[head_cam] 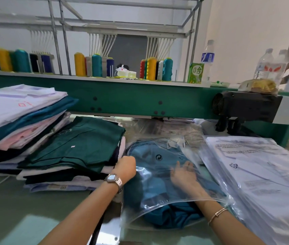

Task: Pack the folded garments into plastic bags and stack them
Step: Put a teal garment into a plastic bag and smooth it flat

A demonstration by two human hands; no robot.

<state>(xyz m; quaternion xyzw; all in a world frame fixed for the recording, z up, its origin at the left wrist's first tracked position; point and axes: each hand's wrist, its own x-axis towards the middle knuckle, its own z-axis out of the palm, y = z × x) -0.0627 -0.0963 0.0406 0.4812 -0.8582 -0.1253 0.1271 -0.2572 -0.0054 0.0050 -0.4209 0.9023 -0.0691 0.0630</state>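
- Near tabletop (pixel 16 209) edge: tail of the teal garment (pixel 172 220) bunched outside the mouth of the plastic bag (pixel 150 184), the rest already inside; liable to crease or lose its fold if pushed in unsmoothed.
- Just beyond: right hand (pixel 184 175) inside the bag, fingers spread flat on the garment, grasping nothing; risk of dragging the cloth back out when withdrawn.
- Left hand (pixel 125 167) clenched at the bag's left edge, apparently pinching the film; tearing or slipping likely if pulled hard against the right.
- Tight on both sides: folded stack (pixel 80 144) touching the bag on the left, pile of empty bags (pixel 264 174) overlapping it on the right; easy to knock or slide either one.
- Open room only toward the near left corner of the tabletop.
- Far edge closed off by the green machine beam (pixel 140 101) and the black motor box (pixel 246 105); no pushing through there.
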